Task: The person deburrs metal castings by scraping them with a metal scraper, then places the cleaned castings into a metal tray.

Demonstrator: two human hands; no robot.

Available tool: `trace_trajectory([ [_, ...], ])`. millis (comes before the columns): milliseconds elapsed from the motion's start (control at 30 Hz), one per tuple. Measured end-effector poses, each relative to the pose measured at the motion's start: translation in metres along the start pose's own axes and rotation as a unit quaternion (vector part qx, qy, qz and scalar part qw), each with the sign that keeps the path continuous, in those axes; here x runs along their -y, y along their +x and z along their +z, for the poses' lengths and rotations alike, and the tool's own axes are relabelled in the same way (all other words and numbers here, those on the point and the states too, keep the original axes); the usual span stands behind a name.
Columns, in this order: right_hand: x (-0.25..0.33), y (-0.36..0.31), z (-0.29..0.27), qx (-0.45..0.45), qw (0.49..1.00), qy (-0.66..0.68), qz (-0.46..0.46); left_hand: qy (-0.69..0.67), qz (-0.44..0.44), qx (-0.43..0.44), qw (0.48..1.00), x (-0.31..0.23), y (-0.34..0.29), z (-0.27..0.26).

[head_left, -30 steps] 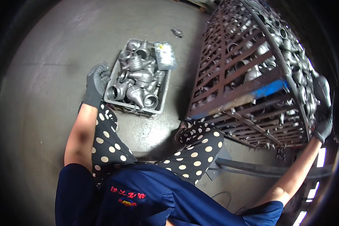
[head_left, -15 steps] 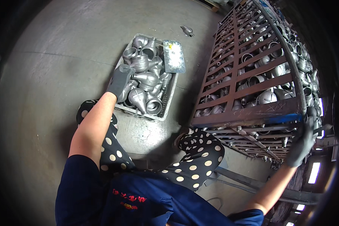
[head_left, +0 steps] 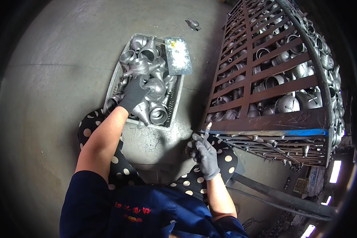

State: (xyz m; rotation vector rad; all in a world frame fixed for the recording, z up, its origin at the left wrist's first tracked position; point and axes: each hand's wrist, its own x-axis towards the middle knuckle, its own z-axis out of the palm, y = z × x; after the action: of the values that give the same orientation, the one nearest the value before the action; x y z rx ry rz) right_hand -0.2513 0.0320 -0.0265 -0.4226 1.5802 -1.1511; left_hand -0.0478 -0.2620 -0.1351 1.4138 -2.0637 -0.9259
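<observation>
My left hand (head_left: pixel 135 95), in a dark grey glove, reaches into a grey plastic crate (head_left: pixel 173 115) heaped with metal castings. Its fingers close on a round, bulb-shaped casting (head_left: pixel 156 89) with a narrow neck; part of the grip is hidden. Beside the wrist lies another bulb-shaped casting (head_left: pixel 141 111), and an open-mouthed one (head_left: pixel 158 114) is at the near right corner. Over my knee, my gloved right hand (head_left: pixel 207 158) is closed around a thin stick-like thing (head_left: pixel 207 131) with a pale tip. What exactly it is, I cannot make out.
A flat metal plate (head_left: pixel 178 57) rests on the crate's right rim. To the right stands a big brown slatted metal cage (head_left: pixel 265 123) full of similar castings. One loose casting (head_left: pixel 193 24) lies on the floor beyond. A dark bar (head_left: pixel 273 196) runs along the lower right.
My left hand has moved from the crate's left side inward onto a casting. My right hand has come from the cage's far right corner to in front of my knee.
</observation>
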Motion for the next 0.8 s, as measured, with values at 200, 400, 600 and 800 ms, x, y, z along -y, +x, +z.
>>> trace_trajectory([
  [200, -0.008, 0.017, 0.003, 0.051, 0.998, -0.032, 0.000, -0.033, 0.016, 0.024, 0.999, -0.019, -0.015, 0.015],
  [400, 0.000, 0.009, 0.000, 0.038, 0.998, 0.051, -0.014, -0.262, -0.016, 0.046, 0.964, -0.080, -0.051, -0.022],
  [600, 0.003, 0.010, -0.002, 0.105, 0.968, 0.227, 0.016, -0.454, -0.096, 0.136, 0.875, -0.151, -0.147, -0.063],
  [800, 0.000, -0.014, 0.014, 0.160, 0.920, 0.358, -0.013, -0.446, 0.040, 0.118, 0.886, -0.146, -0.205, -0.072],
])
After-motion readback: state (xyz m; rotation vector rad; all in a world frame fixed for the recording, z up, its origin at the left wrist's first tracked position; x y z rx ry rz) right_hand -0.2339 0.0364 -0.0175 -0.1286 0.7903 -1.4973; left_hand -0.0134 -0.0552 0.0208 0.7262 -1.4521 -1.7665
